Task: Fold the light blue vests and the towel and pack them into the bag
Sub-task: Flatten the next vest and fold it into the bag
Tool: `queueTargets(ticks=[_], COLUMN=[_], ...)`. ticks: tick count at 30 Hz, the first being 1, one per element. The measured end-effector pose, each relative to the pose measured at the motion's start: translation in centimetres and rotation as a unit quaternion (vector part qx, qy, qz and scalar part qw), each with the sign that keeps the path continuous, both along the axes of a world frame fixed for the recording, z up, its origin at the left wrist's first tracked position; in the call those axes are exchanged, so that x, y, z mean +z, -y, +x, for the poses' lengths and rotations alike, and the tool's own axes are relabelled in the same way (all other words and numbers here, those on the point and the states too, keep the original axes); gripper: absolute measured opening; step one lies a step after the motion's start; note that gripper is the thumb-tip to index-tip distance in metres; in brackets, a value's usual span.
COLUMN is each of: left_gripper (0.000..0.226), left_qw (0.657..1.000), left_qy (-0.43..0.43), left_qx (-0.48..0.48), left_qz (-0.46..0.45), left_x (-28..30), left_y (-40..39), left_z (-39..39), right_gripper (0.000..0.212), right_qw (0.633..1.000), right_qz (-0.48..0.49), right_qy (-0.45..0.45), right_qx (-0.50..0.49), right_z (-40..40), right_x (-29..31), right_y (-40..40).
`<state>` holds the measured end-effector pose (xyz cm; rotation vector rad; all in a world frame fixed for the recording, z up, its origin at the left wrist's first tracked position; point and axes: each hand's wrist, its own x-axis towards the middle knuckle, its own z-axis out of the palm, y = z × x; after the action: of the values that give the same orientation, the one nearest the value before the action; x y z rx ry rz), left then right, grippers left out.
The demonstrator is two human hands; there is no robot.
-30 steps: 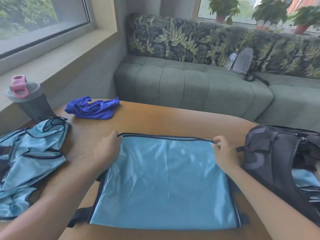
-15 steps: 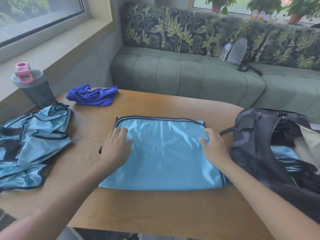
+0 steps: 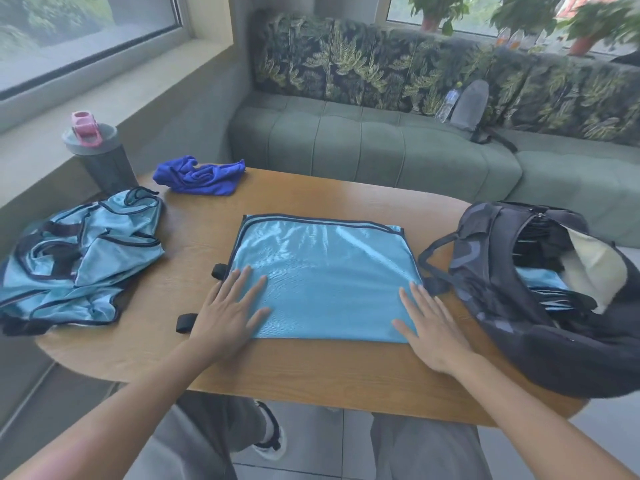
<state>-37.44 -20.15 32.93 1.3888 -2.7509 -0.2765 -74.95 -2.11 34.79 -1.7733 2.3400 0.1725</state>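
Note:
A light blue vest (image 3: 322,271) with dark trim lies folded flat in the middle of the wooden table (image 3: 311,368). My left hand (image 3: 228,310) presses flat on its near left corner, fingers spread. At the near right corner my right hand (image 3: 429,327) also lies flat with straight fingers. A pile of unfolded light blue vests (image 3: 83,258) sits at the table's left. The crumpled dark blue towel (image 3: 199,174) lies at the far left. The dark bag (image 3: 540,296) stands open at the right, with light blue cloth visible inside.
A grey bottle with a pink lid (image 3: 97,154) stands at the table's far left corner. A green sofa (image 3: 381,143) runs behind the table, holding a grey pouch and a plastic bottle (image 3: 465,103). My legs show below the table's near edge.
Both hands let go of the vest's far edge and slid back along the cloth to its near corners, flattening it. The view has pulled back from the table.

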Motion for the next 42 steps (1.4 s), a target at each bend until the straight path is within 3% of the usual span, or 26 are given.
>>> queueTargets(ticks=[10, 13, 15, 19, 24, 28, 31, 34, 38, 42], left_gripper=[0.095, 0.101, 0.097, 0.113, 0.098, 0.051, 0.031, 0.010, 0.019, 0.019], left_qw=[0.985, 0.980, 0.978, 0.980, 0.975, 0.987, 0.961, 0.927, 0.887, 0.865], left_qy=[-0.013, -0.010, -0.010, -0.007, -0.036, -0.127, -0.269, -0.361, -0.439, -0.479], left_qx=[-0.172, -0.195, -0.200, -0.181, -0.203, -0.099, 0.011, 0.057, 0.079, 0.051], left_qz=[0.003, -0.030, -0.060, -0.082, -0.077, 0.027, 0.066, 0.087, 0.121, 0.139], left_x=[0.2, -0.2, -0.6, -1.1, 0.4, 5.7, 10.6, 15.5, 21.6, 26.1], left_y=[-4.7, -6.4, -7.1, -7.6, -7.0, -6.4, -5.8, -4.3, -3.1, -3.0], left_z=[7.9, 9.8, 10.7, 11.8, 13.3, 11.5, 9.2, 7.9, 7.1, 6.6], right_gripper=[0.102, 0.104, 0.100, 0.092, 0.089, 0.061, 0.031, 0.008, 0.011, 0.018], right_qw=[0.996, 0.993, 0.990, 0.980, 0.968, 0.965, 0.919, 0.861, 0.776, 0.727], right_qz=[-0.027, -0.022, -0.057, -0.133, -0.173, -0.227, -0.328, -0.436, -0.533, -0.579], right_qy=[0.019, 0.005, 0.001, 0.011, 0.014, 0.130, 0.213, 0.246, 0.320, 0.353], right_qx=[0.081, 0.118, 0.127, 0.147, 0.182, 0.023, -0.055, -0.088, -0.103, -0.108], right_z=[3.6, 4.7, 4.9, 4.4, 3.0, 3.0, 3.7, 4.4, 5.0, 5.4], right_x=[-0.1, -0.3, -1.2, -2.1, -1.0, 3.6, 9.3, 14.8, 20.8, 25.0], right_y=[-7.6, -10.3, -11.6, -12.4, -13.7, -12.3, -10.3, -8.2, -6.7, -6.1])
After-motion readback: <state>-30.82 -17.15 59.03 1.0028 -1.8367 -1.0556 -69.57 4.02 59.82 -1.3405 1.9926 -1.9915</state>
